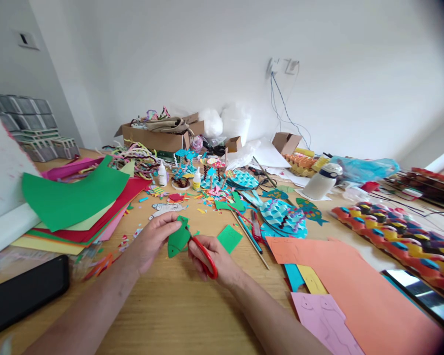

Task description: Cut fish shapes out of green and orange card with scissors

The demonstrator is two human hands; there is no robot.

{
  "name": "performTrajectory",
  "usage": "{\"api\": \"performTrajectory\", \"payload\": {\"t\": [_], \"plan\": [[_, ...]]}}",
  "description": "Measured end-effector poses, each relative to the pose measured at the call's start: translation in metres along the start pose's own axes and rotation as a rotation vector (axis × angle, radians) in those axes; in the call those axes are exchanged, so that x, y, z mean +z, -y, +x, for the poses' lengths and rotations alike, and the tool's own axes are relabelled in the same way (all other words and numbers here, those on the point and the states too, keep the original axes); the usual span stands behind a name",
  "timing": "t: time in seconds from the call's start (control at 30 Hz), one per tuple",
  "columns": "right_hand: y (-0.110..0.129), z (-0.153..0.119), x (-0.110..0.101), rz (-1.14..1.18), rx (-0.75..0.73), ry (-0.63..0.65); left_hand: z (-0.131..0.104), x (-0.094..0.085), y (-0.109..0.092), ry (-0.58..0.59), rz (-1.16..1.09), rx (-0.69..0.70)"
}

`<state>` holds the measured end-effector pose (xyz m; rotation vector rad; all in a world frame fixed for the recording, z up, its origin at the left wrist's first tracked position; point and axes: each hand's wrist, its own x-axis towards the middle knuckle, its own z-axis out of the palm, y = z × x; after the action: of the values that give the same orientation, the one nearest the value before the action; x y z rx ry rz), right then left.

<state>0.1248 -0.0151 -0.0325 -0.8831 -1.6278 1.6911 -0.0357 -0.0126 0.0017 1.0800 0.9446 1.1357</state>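
1. Seemingly partway through a cut, a person works red-handled scissors [212,269] at the right-hand edge of a green paper piece [177,240], held up over a wooden table [185,320].
2. The left hand [157,239] has its grip pinched on the upper part of the green paper piece, whose pointed end, marked in dark lines, angles down toward the table.
3. The right hand [216,259] has its grip closed around the handles of the red-handled scissors; how wide the blades stand is hard to tell, as fingers and paper hide them.
4. Much of the outline looks shaped, in a form suggesting a fish; some trimming along the scissors' side appears unfinished, though how much cannot be told.
5. Finished-looking work sits farther back: a spotted blue fish [311,211] lies beside a wavy blue paper piece [281,214], while pale fish cutouts [167,209] rest beyond the left hand.
6. Drawn lines mark a pink sheet [327,320] and a yellow piece [311,279], both apparently awaiting the blades, near a large orange sheet [340,281].
7. Just beyond the right hand lies a green rectangle [230,238], with colored scraps [218,196] strewn past it and a large green sheet [74,199] topping the stack at left.
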Motion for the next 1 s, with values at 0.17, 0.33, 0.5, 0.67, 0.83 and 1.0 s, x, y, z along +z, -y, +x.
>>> {"api": "performTrajectory", "payload": {"t": [0.17,0.33,0.5,0.67,0.83,1.0], "plan": [[-0.0034,0.0009,-0.0013,-0.009,0.015,0.015,0.0000,0.0014,0.0014,-0.024,0.012,0.015],[-0.0085,0.0012,-0.0028,-0.015,-0.011,0.036,0.0012,0.0003,0.0053,-0.048,0.036,0.037],[-0.0077,0.0013,-0.0027,0.021,0.013,0.037,0.0013,-0.0015,0.0060,-0.029,0.046,0.028],[-0.0044,0.0003,-0.0020,-0.019,0.023,0.017,0.0020,-0.0019,0.0049,-0.005,0.058,0.009],[-0.0018,0.0000,0.0010,-0.020,0.011,-0.019,0.0028,-0.0024,0.0057,-0.013,0.053,0.018],[-0.0021,0.0002,0.0023,0.001,0.023,-0.033,0.0031,-0.0010,0.0061,-0.021,0.028,0.015]]}}
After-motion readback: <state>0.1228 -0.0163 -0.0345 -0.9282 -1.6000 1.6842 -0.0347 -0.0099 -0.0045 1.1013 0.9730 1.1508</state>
